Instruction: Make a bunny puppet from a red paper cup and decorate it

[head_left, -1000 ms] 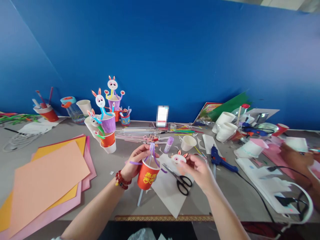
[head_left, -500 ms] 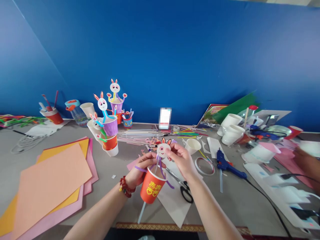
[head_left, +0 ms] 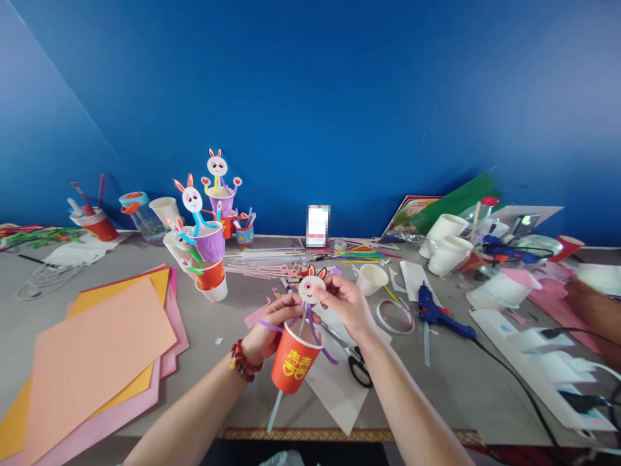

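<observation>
A white paper rabbit head (head_left: 312,290) with pink-and-black ears tops purple pipe cleaners (head_left: 315,330), which rise out of a red paper cup (head_left: 297,359) with yellow characters. A clear straw-like stick (head_left: 275,411) pokes out below the cup, which tilts slightly. My right hand (head_left: 348,309) pinches the head's right edge between thumb and fingers. My left hand (head_left: 266,327), wearing a red bead bracelet, is closed around the stems just under the head, beside the cup's rim; its fingertips are partly hidden. Beneath lie scissors (head_left: 358,366) and white paper (head_left: 334,401).
Finished rabbit cups (head_left: 209,243) stand at left behind stacked coloured paper (head_left: 101,349). To the right are a tape roll (head_left: 395,317), a blue glue gun (head_left: 436,314) and a white power strip (head_left: 538,369). Another person's arm (head_left: 594,310) shows at far right. A phone (head_left: 318,226) leans on the wall.
The whole view has shifted slightly, so the table things sit a little further left and higher. Both hands keep their hold on the rabbit and cup, nearly unmoved.
</observation>
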`<state>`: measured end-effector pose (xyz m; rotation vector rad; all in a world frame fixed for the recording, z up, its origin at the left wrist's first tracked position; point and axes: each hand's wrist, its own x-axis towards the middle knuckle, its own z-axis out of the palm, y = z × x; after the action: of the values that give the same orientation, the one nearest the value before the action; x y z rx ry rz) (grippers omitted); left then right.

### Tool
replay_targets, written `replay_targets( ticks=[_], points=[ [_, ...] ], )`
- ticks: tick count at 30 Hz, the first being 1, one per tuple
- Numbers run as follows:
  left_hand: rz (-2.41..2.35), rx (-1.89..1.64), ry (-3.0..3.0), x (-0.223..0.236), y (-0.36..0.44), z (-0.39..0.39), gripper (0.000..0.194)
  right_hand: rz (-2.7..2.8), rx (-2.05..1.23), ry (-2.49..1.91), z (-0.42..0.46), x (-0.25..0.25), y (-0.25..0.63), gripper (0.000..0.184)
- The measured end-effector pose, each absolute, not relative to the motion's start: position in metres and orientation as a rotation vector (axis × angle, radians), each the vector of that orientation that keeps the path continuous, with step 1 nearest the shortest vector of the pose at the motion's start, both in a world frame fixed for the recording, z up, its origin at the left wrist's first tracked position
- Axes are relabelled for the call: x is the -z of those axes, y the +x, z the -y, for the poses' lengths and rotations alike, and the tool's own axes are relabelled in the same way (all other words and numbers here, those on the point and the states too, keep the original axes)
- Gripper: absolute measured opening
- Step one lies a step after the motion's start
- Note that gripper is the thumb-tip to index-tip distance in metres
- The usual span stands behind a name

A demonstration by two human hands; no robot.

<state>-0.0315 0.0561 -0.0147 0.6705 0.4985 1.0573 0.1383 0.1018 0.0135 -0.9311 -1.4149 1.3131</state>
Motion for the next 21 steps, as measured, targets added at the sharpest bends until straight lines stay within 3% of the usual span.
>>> replay_targets(
  ticks=[21],
  points=[
    [-0.469, -1.047, 0.686, 0.017, -0.031, -0.057, 0.02, 1.523, -1.237, -0.894, -0.107, 0.0, 0.141, 0.022]
  ],
)
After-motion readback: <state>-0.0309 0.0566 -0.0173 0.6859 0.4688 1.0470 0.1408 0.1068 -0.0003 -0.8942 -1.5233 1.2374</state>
